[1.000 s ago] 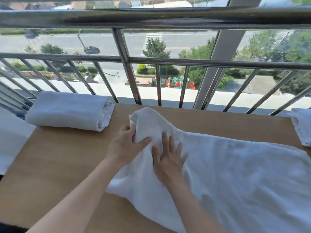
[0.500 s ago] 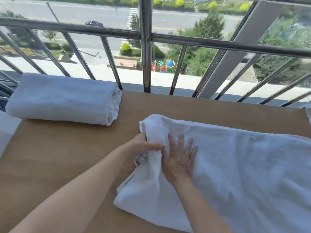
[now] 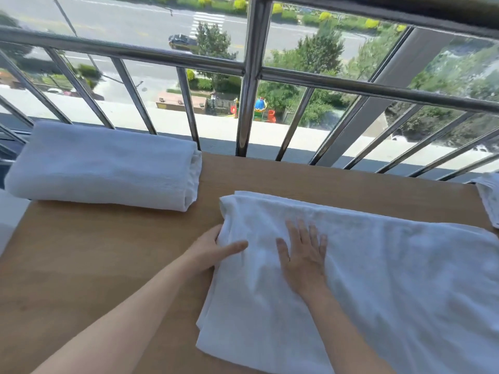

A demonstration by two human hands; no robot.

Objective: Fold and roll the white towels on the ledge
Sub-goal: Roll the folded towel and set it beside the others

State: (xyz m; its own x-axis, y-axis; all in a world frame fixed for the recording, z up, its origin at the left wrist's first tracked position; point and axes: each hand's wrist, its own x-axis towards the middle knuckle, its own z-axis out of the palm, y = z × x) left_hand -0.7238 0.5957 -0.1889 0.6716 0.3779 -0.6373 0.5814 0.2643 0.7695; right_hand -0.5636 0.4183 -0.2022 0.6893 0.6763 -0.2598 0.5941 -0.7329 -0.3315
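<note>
Left grip (image 3: 208,249) pinches the left edge of the flat towel (image 3: 391,279), with the thumb on top and the fingers tucked in at the edge. Right grip (image 3: 302,257) lies flat on the same towel, fingers straight and a little apart, near the left thumb but not touching it.

The brown wooden worktop (image 3: 94,252) fills the bottom of the view. Shiny metal railing (image 3: 247,76) stands along its far side, with a street and trees far below.

The flat towel is white and folded over, and it covers the right half of the worktop. A rolled towel (image 3: 102,166) lies at the far left, close to the railing and apart from the flat one. A bit of another white towel (image 3: 488,201) peeks in at the right edge.
</note>
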